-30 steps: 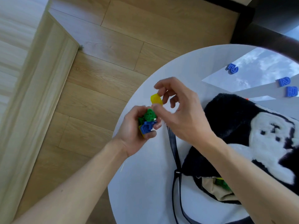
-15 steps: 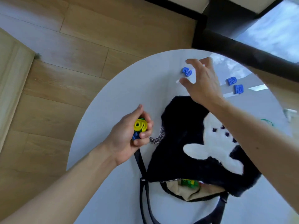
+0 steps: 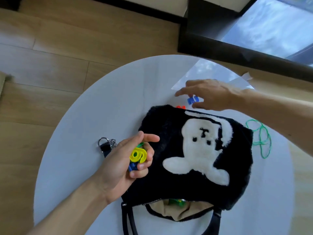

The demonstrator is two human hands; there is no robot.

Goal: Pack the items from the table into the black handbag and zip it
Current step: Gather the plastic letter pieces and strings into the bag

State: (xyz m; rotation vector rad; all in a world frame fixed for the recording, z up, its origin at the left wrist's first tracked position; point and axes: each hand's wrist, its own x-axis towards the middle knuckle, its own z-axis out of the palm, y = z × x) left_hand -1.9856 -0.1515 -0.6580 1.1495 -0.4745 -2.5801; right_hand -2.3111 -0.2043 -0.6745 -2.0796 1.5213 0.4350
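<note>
The black furry handbag (image 3: 169, 133) with a white bear on it lies on the round white table (image 3: 94, 107), its zipped mouth open toward me and green pieces (image 3: 176, 201) showing inside. My left hand (image 3: 125, 163) grips a bunch of plastic number pieces over the bag's left edge, a yellow one (image 3: 138, 156) on top, blue and green ones beneath. Beyond the bag's far edge, my right hand (image 3: 208, 94) pinches a blue number piece (image 3: 193, 100). An orange piece (image 3: 180, 107) peeks out beside the bag's far edge.
A green string (image 3: 260, 138) lies on the table to the right of the bag. The bag's strap clasp and chain (image 3: 106, 144) rest left of it, and the black strap (image 3: 128, 219) runs off toward me. Wooden floor surrounds the table; a dark window frame (image 3: 237, 53) stands behind.
The view shifted right. My right hand left the left hand, reached past the bag to the far side and now pinches a blue piece. The left hand keeps its bunch.
</note>
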